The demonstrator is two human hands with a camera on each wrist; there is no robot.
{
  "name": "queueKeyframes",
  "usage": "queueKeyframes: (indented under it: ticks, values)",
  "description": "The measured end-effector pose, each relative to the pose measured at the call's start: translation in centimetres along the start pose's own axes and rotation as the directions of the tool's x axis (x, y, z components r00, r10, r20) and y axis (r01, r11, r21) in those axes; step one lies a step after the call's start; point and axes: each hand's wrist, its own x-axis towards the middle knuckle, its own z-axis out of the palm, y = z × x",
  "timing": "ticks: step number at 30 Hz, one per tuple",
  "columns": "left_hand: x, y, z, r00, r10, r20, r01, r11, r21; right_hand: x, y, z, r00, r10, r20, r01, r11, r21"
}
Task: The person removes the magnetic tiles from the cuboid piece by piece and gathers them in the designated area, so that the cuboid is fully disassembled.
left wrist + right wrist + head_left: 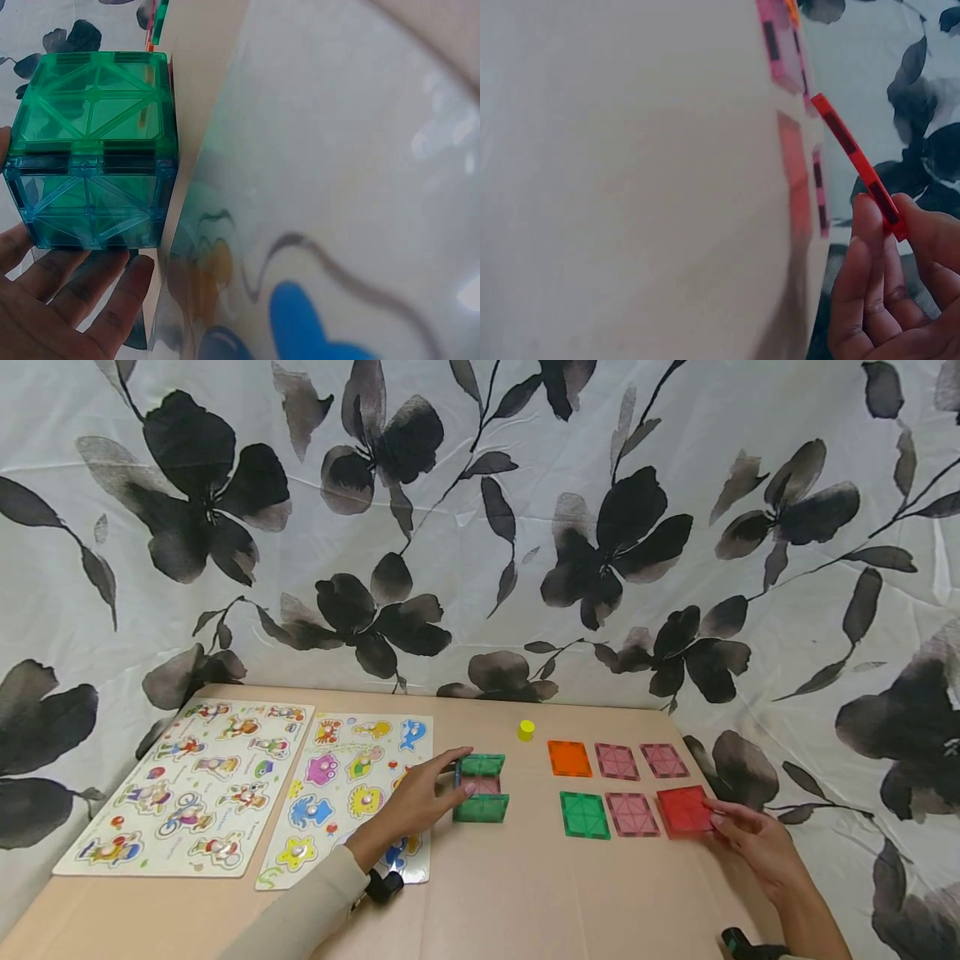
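My left hand (pixel 420 800) holds a small box of see-through magnetic tiles (pixel 481 808) on the table, thumb and fingers about its left part. The box shows green sides and a pink tile within; in the left wrist view a blue wall (pixel 90 210) faces the fingers, next to a green wall (pixel 94 105). My right hand (pixel 761 843) pinches a red square magnetic tile (pixel 684 812) by its right edge. Seen edge-on in the right wrist view, the red tile (pixel 859 165) is tilted and raised off the tabletop, its shadow below.
Left of the red tile lie a green tile (pixel 585 815) and a pink tile (pixel 632 815). Behind are an orange tile (pixel 569 758) and two more pink tiles (pixel 617 762). A yellow cylinder (pixel 527 730) stands farther back. Two picture boards (pixel 251 852) cover the table's left side.
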Motion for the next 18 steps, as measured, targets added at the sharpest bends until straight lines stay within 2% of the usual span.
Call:
queueKeyframes:
  ticks: [3,9,18]
  values:
    - [0.0,0.1,0.0,1.000,-0.009,0.006,0.009,1.000,0.008,0.1,0.5,-0.4,0.999,0.041,0.013,-0.041,0.999,0.017]
    - [0.0,0.1,-0.1,1.000,-0.013,0.005,0.013,1.000,0.009,0.4,1.4,-1.0,0.998,0.036,0.042,-0.038,0.999,0.038]
    - [0.0,0.2,-0.1,1.000,-0.021,0.005,0.021,1.000,0.011,0.8,1.8,-1.3,0.999,0.038,0.005,-0.038,0.998,-0.045]
